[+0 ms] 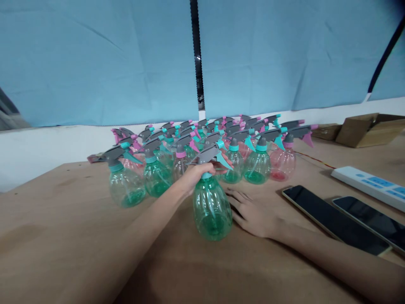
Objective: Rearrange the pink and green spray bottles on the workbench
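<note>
My left hand is wrapped round the neck of a green spray bottle, just under its grey head with the turquoise trigger. The bottle stands out in front of the others and looks upright. To its right, my right hand lies low on the tabletop with fingers stretched out, the tips partly hidden behind the bottle. Behind both hands stand several more spray bottles in rows: a clear one with a green base at the left, a green one and a pink one at the right.
Two dark phones lie on the wooden table right of my right hand. Beyond them sits a white power strip with a thin cable. An open cardboard box is at the back right, before a blue curtain.
</note>
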Available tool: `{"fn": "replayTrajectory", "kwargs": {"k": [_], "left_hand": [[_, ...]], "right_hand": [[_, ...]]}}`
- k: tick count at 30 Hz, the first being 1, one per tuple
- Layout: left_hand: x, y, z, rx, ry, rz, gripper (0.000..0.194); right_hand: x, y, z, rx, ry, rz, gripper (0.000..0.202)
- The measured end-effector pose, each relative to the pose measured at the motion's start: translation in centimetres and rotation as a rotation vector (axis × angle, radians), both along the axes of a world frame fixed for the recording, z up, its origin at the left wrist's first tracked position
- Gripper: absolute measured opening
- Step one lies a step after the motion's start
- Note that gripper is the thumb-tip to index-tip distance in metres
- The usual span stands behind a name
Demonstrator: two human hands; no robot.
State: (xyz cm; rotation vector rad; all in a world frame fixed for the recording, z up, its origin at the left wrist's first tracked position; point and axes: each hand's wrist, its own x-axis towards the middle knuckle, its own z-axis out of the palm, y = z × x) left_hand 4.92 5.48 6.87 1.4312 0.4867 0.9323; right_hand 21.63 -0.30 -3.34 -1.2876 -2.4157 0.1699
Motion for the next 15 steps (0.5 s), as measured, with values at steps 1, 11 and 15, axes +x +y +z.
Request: {"fn": "replayTrajectory", "kwargs": {"k": [1,11,15], "left_hand": [[0.02,-0.11,0.09,0.006,0.005,0.015,0.035],[-0.16,-0.08,0.22,0.069,0.080,0.120,0.034],[-0.10,-0.21,0.25,0.052,0.064,0.078,0.032]], "right_hand": [[-0.01,-0.01,0.00,0.000,-0.002,0.001,0.042],[0.00,0.02,-0.17,0.017,0.012,0.005,0.042],[-0.04,0.01,-0.09,0.008,-0.005,-0.005,0.042]]}}
